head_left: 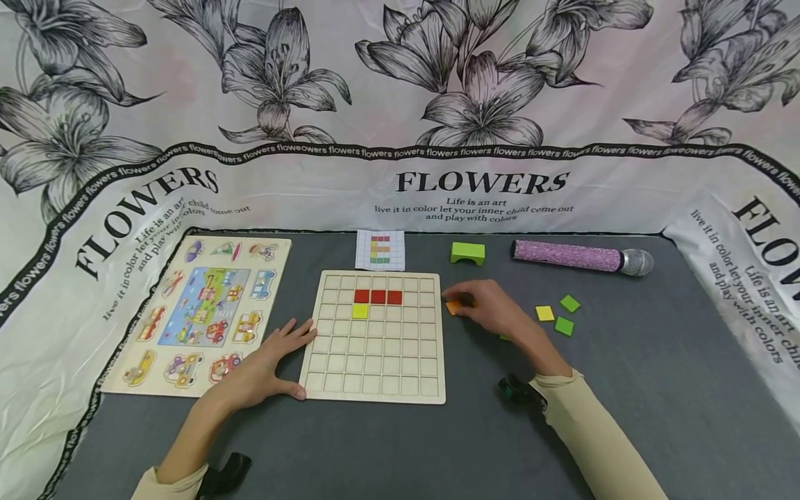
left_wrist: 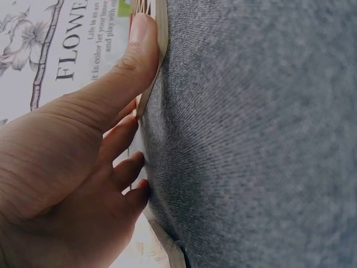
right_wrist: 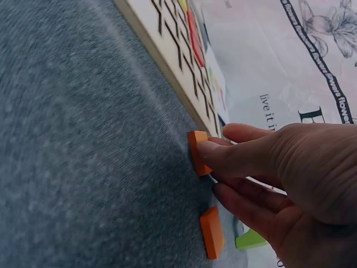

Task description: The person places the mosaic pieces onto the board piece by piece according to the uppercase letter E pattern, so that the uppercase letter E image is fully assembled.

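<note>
A wooden grid board [head_left: 398,364] lies in the middle of the table in the head view. Three red tiles [head_left: 378,297] sit side by side in it, and a yellow tile [head_left: 360,311] fills the cell below the leftmost one. My left hand [head_left: 265,364] rests with spread fingers along the board's left edge, thumb at the near corner. Just off the board's right edge, my right hand [head_left: 490,305] pinches an orange tile [right_wrist: 199,153] between thumb and fingers. A second orange tile [right_wrist: 212,233] lies on the cloth below that hand in the right wrist view.
A card with a coloured grid pattern [head_left: 380,251] lies behind the board. A picture puzzle [head_left: 140,340] lies at left. To the right are a green arch block [head_left: 467,253], a glittery microphone [head_left: 569,257], a loose yellow tile [head_left: 545,313] and green tiles [head_left: 564,326].
</note>
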Motion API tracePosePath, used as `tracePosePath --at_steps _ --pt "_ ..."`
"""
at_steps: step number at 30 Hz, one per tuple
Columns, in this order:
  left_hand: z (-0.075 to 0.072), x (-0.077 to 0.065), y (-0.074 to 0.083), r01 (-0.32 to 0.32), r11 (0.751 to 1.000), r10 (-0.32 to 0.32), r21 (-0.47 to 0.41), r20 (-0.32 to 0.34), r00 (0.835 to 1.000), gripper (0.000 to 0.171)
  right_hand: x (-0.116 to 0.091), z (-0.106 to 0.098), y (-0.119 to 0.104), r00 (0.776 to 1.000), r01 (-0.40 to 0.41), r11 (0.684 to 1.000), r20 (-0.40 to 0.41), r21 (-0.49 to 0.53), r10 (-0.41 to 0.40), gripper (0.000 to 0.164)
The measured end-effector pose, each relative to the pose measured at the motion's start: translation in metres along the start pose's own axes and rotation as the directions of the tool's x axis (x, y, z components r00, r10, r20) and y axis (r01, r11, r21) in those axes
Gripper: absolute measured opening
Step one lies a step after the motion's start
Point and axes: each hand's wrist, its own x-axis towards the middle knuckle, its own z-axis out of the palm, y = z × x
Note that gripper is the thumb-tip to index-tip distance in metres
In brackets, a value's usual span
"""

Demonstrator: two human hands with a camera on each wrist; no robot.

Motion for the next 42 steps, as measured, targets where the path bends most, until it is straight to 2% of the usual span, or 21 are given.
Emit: tracePosePath --at_steps 7,14,21,27,31,36,42 --pt "0.000 0.000 0.000 -0.005 1.000 0.005 0.000 -0.003 1.000 0.100 0.002 0.001 -0.003 0.999 -0.026 0.999 -0.026 0.037 0.027 0.035" --pt "0.000 0.000 0.000 -0.005 1.000 0.005 -0.006 -0.006 1.000 0.100 0.003 -0.001 -0.007 0.996 -0.070 0.995 -0.051 0.071 0.074 0.028" --pt "-0.001 -0.001 0.000 -0.004 1.000 0.004 -0.010 -0.002 1.000 0.100 0.008 -0.002 -0.016 0.997 -0.056 0.990 -0.039 0.130 0.062 0.022" --pt "0.000 -0.001 -0.001 -0.001 1.000 0.001 -0.008 -0.004 1.000 0.100 0.013 -0.001 -0.024 0.999 -0.021 0.990 -0.040 0.141 0.027 0.018" --pt "0.000 -0.001 -0.001 0.000 1.000 0.000 -0.002 -0.005 1.000 0.100 0.021 0.010 -0.032 0.999 0.015 0.988 -0.041 0.153 -0.008 0.020" --pt "0.000 0.000 -0.001 -0.007 1.000 0.007 -0.002 -0.004 1.000 0.100 0.034 0.034 -0.049 0.998 0.021 0.982 -0.070 0.190 -0.008 0.019" --pt "0.000 -0.001 -0.002 -0.006 1.000 0.006 0.003 -0.006 1.000 0.100 0.048 0.051 -0.075 0.996 0.038 0.965 -0.092 0.258 -0.014 0.018"
